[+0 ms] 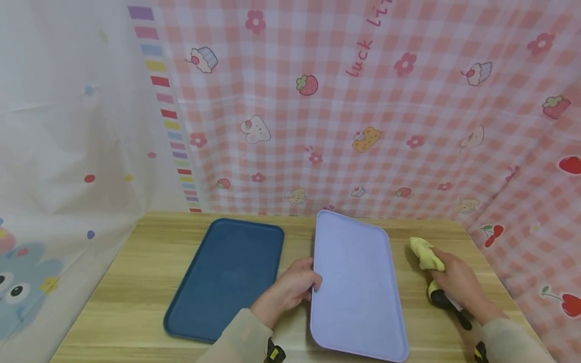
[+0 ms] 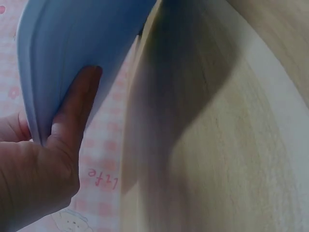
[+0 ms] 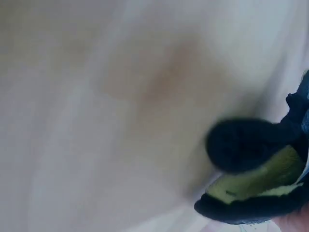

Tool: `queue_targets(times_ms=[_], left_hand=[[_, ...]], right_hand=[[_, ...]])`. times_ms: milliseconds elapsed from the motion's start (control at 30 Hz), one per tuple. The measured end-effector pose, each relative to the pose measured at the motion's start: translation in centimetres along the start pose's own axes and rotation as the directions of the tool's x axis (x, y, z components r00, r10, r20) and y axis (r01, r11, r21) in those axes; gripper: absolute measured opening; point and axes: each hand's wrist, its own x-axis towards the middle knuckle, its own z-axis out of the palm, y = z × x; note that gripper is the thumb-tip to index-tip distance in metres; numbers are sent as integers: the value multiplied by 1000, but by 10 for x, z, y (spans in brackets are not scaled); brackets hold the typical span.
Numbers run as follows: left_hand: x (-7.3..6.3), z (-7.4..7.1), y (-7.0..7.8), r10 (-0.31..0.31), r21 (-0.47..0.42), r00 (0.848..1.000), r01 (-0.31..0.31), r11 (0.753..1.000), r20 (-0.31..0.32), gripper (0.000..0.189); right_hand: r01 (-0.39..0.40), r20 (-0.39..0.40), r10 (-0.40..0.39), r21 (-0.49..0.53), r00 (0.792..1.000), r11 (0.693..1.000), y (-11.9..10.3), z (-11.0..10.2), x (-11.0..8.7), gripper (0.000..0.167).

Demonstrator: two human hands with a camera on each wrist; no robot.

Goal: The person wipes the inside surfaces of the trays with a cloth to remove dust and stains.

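My left hand (image 1: 297,282) grips the left rim of a lavender rectangular tray (image 1: 356,287). In the left wrist view, fingers lie along the tray's underside (image 2: 53,53), and that side is lifted above the table with a shadow below. At the right, my right hand (image 1: 458,282) holds a soft yellow-and-black plush toy (image 1: 425,253) close over the table. Its yellow end sticks out past the fingers, and black parts hang below the palm. The right wrist view shows a rounded black part (image 3: 241,145) beside yellow fabric (image 3: 260,179); the toy's full shape is hidden.
A dark blue rectangular tray (image 1: 231,277) lies flat on the wooden table (image 1: 131,282), left of the lavender one. A pink checked cloth (image 1: 281,111) with printed figures hangs behind the table, and a white printed cloth (image 1: 68,126) hangs on the left.
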Motion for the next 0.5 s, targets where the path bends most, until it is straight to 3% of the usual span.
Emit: queue_targets(times_ms=[367,500], left_hand=[[-4,-4,0,97,-44,995,-97,994,-12,80],[-4,-4,-3,109,-62,993,-111,992,-37,71]], right_hand=[[-168,-96,172,48,981,985,-20,-44,14,40],[-145,-150,154,70,977,987,-34,-56,18,24]])
